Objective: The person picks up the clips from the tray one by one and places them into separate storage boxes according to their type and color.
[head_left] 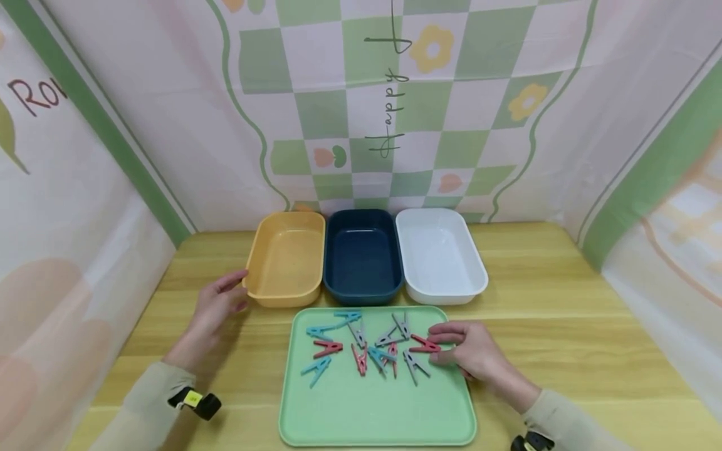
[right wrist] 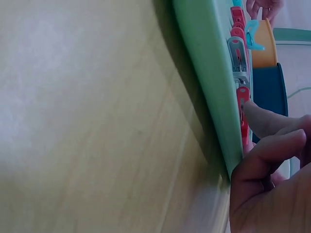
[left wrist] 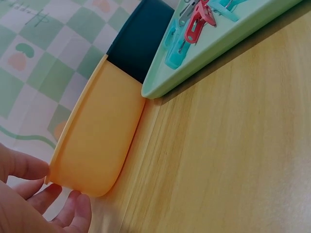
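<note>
My left hand (head_left: 217,307) is at the near left corner of the yellow bin (head_left: 287,299); its fingertips touch the rim and outer wall, as the left wrist view shows. On the green tray (head_left: 378,413) lie several red, blue and grey clothespins. My right hand (head_left: 474,351) reaches over the tray's right side. Its thumb and fingers stand apart around the end of a red clothespin (head_left: 424,344), which still lies on the tray. A grey clothespin (head_left: 415,365) lies just left of the thumb. In the right wrist view, one fingertip appears against the red clothespin (right wrist: 243,94).
A dark blue bin (head_left: 363,294) and a white bin (head_left: 445,293) stand in a row with the yellow one, behind the tray. All rest on a wooden table (head_left: 564,326). A patterned cloth (head_left: 372,113) hangs behind and at both sides.
</note>
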Action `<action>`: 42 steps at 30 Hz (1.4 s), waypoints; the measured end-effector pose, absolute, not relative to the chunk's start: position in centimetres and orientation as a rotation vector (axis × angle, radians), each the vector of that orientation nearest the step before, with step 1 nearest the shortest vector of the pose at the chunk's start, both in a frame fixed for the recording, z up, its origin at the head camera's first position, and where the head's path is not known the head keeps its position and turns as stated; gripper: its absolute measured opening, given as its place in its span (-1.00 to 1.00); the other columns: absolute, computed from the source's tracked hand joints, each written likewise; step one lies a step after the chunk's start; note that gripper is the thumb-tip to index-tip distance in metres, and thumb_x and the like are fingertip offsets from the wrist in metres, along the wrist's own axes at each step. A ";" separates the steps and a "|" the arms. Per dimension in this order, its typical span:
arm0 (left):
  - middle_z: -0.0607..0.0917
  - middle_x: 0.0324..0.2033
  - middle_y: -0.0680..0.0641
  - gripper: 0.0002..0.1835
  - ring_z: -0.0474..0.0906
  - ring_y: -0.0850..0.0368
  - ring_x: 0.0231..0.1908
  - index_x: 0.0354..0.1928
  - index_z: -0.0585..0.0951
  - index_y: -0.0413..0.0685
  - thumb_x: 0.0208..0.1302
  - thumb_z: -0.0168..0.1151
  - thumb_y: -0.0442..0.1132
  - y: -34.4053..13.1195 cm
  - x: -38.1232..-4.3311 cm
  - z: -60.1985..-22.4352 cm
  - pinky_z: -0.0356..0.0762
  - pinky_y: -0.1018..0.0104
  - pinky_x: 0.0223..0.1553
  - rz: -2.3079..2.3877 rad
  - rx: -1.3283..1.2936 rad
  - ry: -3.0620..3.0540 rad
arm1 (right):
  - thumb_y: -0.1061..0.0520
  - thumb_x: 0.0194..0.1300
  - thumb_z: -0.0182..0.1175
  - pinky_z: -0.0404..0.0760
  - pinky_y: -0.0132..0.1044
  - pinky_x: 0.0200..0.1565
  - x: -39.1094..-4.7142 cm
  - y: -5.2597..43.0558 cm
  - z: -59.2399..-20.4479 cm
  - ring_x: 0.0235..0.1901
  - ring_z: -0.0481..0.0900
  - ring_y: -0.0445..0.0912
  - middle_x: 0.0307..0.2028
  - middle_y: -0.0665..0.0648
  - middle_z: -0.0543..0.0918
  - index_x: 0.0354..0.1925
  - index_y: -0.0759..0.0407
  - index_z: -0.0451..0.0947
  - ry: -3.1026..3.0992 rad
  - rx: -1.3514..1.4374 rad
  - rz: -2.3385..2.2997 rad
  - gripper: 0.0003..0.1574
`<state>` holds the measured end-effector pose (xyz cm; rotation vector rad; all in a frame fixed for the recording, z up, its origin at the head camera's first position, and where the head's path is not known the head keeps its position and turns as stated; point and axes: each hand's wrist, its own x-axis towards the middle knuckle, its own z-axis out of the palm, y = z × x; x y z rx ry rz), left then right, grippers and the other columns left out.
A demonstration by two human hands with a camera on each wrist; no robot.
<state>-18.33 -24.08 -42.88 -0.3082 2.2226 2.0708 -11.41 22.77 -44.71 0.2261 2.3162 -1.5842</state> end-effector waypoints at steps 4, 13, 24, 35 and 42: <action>0.29 0.56 -0.24 -0.40 0.58 0.42 -0.05 0.54 0.30 -0.35 0.50 0.09 -0.48 -24.1 -18.3 -42.9 0.69 0.38 0.04 2.078 -0.312 2.213 | 0.36 0.02 0.58 0.31 -0.41 -0.73 -11.4 22.6 -44.7 -0.69 0.40 -0.22 -0.06 0.20 0.81 0.18 0.33 0.65 2.335 0.233 -1.582 -0.29; 0.28 0.56 -0.23 -0.40 0.57 0.40 -0.03 0.54 0.30 -0.35 0.50 0.08 -0.48 -24.1 -18.3 -42.9 0.68 0.37 0.04 2.083 -0.308 2.203 | 0.35 -0.02 0.62 0.58 -0.36 -0.33 -11.4 22.1 -44.9 -0.26 0.73 -0.06 -0.14 0.17 0.82 0.09 0.32 0.70 2.461 0.212 -1.506 -0.36; 0.28 0.56 -0.24 -0.40 0.57 0.42 -0.04 0.55 0.28 -0.36 0.52 0.06 -0.48 -24.1 -18.3 -42.9 0.68 0.36 0.05 2.092 -0.306 2.194 | 0.36 -0.03 0.62 0.68 -0.26 -0.15 -11.2 22.1 -45.1 -0.11 0.75 0.03 -0.16 0.16 0.83 0.05 0.30 0.72 2.511 0.241 -1.511 -0.39; 0.24 0.58 -0.21 -0.39 0.52 0.26 0.20 0.57 0.28 -0.30 0.54 0.08 -0.45 -24.1 -18.2 -42.8 0.64 0.38 0.13 2.046 -0.302 2.219 | 0.38 0.00 0.60 0.65 -0.38 -0.10 -11.2 22.3 -44.2 0.02 0.72 0.10 -0.08 0.24 0.81 0.15 0.38 0.66 2.432 0.248 -1.600 -0.31; 0.17 0.60 -0.25 -0.36 0.21 -0.13 0.52 0.60 0.21 -0.28 0.53 0.03 -0.48 -24.1 -18.3 -42.9 0.40 0.08 0.44 2.044 -0.264 2.200 | 0.44 0.01 0.56 0.68 -0.45 -0.25 -11.2 21.8 -43.2 -0.05 0.75 0.10 -0.13 0.25 0.82 0.10 0.45 0.65 2.399 0.180 -1.671 -0.37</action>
